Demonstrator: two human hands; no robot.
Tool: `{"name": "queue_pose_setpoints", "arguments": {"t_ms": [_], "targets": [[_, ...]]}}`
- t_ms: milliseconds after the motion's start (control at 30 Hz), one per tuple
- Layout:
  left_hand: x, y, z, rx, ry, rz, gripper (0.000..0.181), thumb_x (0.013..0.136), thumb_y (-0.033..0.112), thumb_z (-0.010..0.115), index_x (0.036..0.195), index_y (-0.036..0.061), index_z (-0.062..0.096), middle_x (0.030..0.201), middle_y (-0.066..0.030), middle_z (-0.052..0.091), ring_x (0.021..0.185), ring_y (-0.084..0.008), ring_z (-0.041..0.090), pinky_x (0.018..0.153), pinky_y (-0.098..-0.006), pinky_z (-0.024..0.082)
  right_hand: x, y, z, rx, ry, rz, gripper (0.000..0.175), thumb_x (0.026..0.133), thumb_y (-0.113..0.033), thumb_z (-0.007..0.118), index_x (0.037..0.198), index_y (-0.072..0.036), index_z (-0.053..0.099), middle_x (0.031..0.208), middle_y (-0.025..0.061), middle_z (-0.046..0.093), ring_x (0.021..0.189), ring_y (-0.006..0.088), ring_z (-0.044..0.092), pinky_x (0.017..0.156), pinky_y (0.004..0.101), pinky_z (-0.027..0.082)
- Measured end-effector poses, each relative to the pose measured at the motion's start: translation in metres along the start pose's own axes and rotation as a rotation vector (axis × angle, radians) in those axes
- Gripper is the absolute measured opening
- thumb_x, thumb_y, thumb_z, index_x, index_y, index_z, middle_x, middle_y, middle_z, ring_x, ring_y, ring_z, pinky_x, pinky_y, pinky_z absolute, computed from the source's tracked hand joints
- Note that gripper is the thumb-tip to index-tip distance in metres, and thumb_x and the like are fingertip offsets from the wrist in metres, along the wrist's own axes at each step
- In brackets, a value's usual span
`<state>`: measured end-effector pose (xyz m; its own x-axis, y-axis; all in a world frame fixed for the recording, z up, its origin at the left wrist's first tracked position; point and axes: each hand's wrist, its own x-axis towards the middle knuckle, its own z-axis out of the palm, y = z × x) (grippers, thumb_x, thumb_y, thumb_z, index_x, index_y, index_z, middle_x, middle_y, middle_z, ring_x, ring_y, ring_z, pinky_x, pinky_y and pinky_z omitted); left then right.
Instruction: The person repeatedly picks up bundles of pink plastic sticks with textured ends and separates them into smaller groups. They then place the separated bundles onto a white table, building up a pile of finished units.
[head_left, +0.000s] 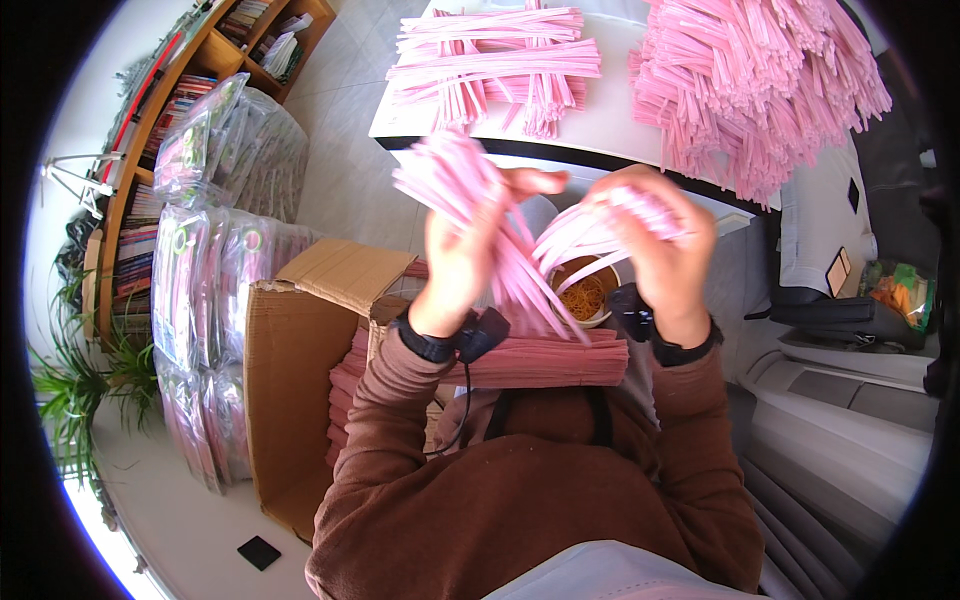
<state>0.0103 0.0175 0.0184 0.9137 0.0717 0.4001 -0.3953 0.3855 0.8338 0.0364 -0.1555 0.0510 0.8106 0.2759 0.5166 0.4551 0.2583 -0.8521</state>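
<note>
My left hand (465, 247) holds a bundle of thin pink strips (450, 176), whose lower ends fan out down to the right. Bent over in my right hand (660, 232) is another bunch of pink strips (581, 232), its ends crossing or meeting those of the first bundle; whether the two are joined I cannot tell. Both hands are slightly blurred. Below them stands a round tub (619, 281) with yellow rubber bands (583, 299) inside. Darker pink strips (547, 360) lie in a stack across my lap, under my wrists.
Crossed bundles of pink strips (495, 67) and a large heap of them (757, 82) lie on the white table (390, 120) ahead. An open cardboard box (289, 405) with darker strips stands at my left, beside plastic-wrapped packs (199, 285) and a wooden bookshelf (135, 161).
</note>
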Motion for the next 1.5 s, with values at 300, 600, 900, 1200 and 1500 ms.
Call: {"name": "queue_pose_setpoints", "arguments": {"t_ms": [300,600,900,1200,1500], "targets": [[0.015,0.081,-0.077,0.161,0.040,-0.066,0.033,0.075,0.010,0.067,0.103,-0.0007,0.054,0.060,-0.0012,0.051,0.044,-0.0069,0.043,0.045,-0.0198,0.037,0.029,-0.050,-0.057,-0.087,0.290,-0.050,0.016,0.080,0.002,0.060,0.096,0.005,0.060,0.084,0.0096,0.064,0.075,0.0138,0.062,0.070,0.0260,0.049],[0.015,0.037,0.008,0.733,-0.511,0.106,0.032,0.071,-0.002,0.066,0.101,0.0045,0.063,0.125,-0.0139,0.048,0.106,-0.0254,0.056,0.084,-0.0328,0.046,0.058,-0.016,0.028,-0.195,-0.017,0.128,0.019,0.078,-0.001,0.065,0.095,0.005,0.059,0.082,0.0032,0.063,0.072,0.0054,0.057,0.063,0.0189,0.047],[0.036,0.055,-0.036,0.405,-0.191,-0.304,0.025,0.081,0.002,0.060,0.107,0.0030,0.061,0.094,-0.0024,0.062,0.073,-0.0072,0.051,0.063,-0.0216,0.041,0.062,0.033,0.026,-0.042,-0.316,0.053,0.081,0.080,-0.038,0.065,0.136,0.002,0.022,0.126,0.0127,0.045,0.114,0.0183,0.043,0.092,0.0348,0.036],[0.098,0.058,-0.096,0.006,0.035,-0.267,0.037,0.085,0.017,0.055,0.116,-0.0040,0.053,0.097,-0.0121,0.062,0.047,-0.0058,0.042,0.045,-0.0164,0.035,0.055,0.081,0.065,0.036,-0.361,0.314,0.069,0.081,0.008,0.053,0.140,-0.006,0.019,0.104,0.0078,0.052,0.069,0.0097,0.053,0.061,0.0255,0.048],[0.128,0.028,-0.135,-0.216,0.328,-0.058,0.034,0.087,0.008,0.050,0.119,-0.0025,0.049,0.120,-0.0121,0.053,0.062,-0.0089,0.053,0.049,-0.0183,0.042,0.167,0.134,0.060,-0.265,0.008,0.307,0.068,0.078,0.010,0.050,0.139,-0.008,0.025,0.086,0.0071,0.055,0.058,0.0102,0.052,0.045,0.0249,0.046]]}}
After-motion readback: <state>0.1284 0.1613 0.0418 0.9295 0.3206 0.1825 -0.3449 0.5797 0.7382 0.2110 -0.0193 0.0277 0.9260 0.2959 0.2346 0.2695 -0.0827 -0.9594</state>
